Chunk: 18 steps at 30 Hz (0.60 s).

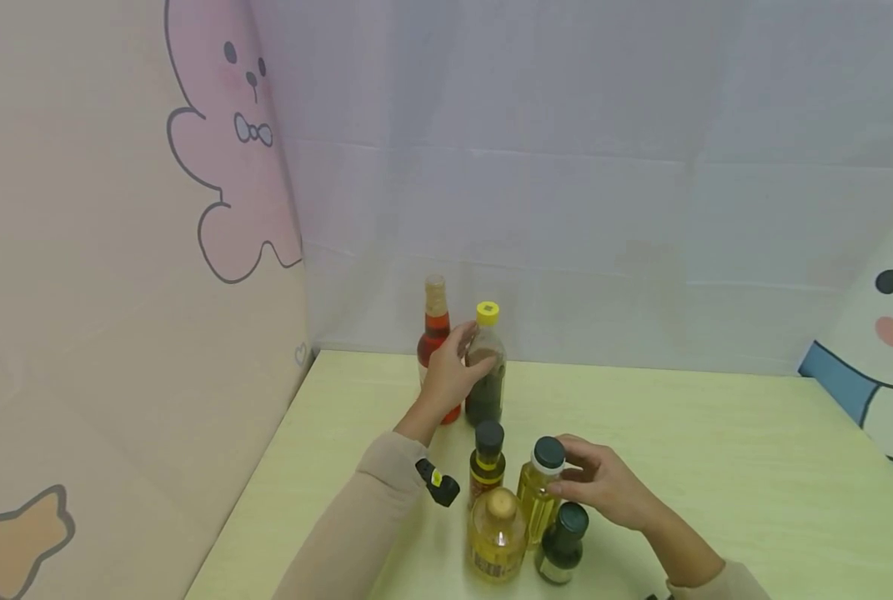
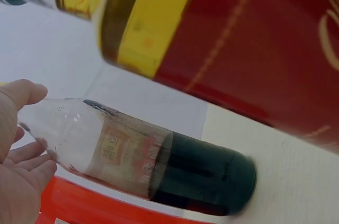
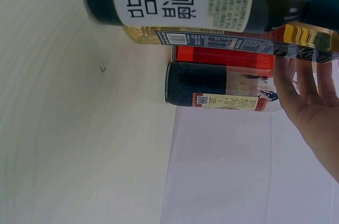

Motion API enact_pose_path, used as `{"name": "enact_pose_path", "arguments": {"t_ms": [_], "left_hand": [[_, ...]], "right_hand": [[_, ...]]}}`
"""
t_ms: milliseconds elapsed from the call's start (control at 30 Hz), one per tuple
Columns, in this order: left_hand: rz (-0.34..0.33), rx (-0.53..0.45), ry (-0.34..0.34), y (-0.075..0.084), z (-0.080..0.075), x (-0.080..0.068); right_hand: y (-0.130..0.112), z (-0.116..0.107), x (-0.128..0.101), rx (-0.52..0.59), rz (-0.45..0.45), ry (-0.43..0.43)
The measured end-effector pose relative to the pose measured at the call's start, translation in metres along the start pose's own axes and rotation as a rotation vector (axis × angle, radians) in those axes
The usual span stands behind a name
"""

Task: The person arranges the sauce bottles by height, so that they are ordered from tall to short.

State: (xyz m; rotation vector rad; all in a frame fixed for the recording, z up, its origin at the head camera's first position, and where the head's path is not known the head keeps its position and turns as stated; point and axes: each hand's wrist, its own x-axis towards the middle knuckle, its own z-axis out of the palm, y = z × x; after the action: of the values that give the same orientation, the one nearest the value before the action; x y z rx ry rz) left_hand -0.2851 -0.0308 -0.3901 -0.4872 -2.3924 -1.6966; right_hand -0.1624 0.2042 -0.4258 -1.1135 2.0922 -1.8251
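My left hand (image 1: 449, 375) is at the upper part of a clear bottle (image 1: 485, 383) with a yellow cap and dark liquid. Its thumb and fingers lie loosely on either side of the bottle's neck in the left wrist view. My right hand (image 1: 604, 483) holds a yellow oil bottle (image 1: 538, 504) with a dark green cap near its neck, thumb in front and fingers behind. A red bottle (image 1: 433, 346) stands left of the yellow-capped one, partly hidden by my left hand.
Near the oil bottle stand a round bottle (image 1: 497, 542) with a gold cap, a small dark green bottle (image 1: 560, 550) and a dark-capped bottle (image 1: 487, 467). The pale table (image 1: 679, 442) meets a white curtain (image 1: 566, 208) behind.
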Motion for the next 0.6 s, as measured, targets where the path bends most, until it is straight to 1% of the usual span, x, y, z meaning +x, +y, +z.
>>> {"name": "enact_pose_path", "arguments": {"t_ms": [133,367,433,467,600], "left_hand": [[0.017,0.02,0.0,-0.001,-0.001,-0.007],[0.03,0.004,0.015,0.0,0.0,-0.018],[0.037,-0.016,0.022,0.002,0.0,-0.021],[0.046,-0.03,0.02,0.006,-0.001,-0.025],[0.056,-0.086,-0.011,0.005,-0.002,-0.035]], "right_hand": [[0.0,0.0,-0.001,-0.007,0.007,0.005],[0.001,0.0,-0.001,0.001,-0.009,0.003],[0.001,0.0,-0.001,0.005,-0.016,0.002],[0.001,0.0,-0.001,0.006,-0.017,0.002],[0.0,0.001,-0.001,0.01,-0.013,0.007]]}}
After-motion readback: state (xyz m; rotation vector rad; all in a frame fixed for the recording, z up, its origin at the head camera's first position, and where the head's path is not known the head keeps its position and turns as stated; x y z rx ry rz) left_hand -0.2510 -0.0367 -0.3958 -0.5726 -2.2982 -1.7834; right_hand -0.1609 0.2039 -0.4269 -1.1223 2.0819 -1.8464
